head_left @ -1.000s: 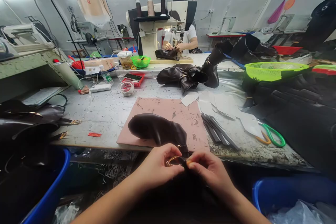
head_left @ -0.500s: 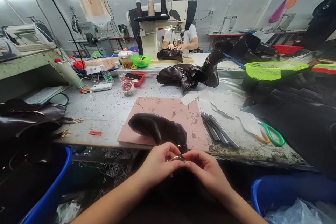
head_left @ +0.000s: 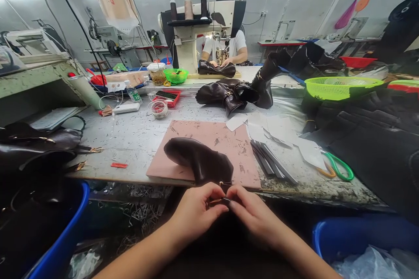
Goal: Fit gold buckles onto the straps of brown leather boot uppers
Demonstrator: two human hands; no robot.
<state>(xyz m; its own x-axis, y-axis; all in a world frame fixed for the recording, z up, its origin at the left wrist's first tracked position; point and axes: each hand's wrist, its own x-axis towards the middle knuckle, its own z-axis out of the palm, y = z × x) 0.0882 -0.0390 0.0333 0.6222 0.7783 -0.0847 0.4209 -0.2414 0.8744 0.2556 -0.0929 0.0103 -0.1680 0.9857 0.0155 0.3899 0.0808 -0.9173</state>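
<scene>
A dark brown leather boot upper (head_left: 199,157) lies partly on a pink cutting board (head_left: 244,152), its near end hanging toward me over the table edge. Just below that edge, my left hand (head_left: 196,211) is closed, thumb and fingers pinching a thin dark strap (head_left: 225,201) with a gold-coloured metal piece at its left. My right hand (head_left: 253,211) pinches the same strap from the other side, fingertips almost touching the left ones. A small gold ring (head_left: 221,184) shows on the boot just above my fingers. The exact shape of the metal piece is hidden.
More boots (head_left: 229,93) stand behind the board. Paper pieces and dark strips (head_left: 271,161) lie right, near green-handled scissors (head_left: 340,168). Blue bins (head_left: 78,222) flank me below the table. Across from me, a person (head_left: 240,48) works leather at a sewing machine (head_left: 203,26).
My fingers have shifted on the strap, turning its metal piece so less gold shows. The boot upper has slid slightly right. Across the table, the person's leather piece has moved right.
</scene>
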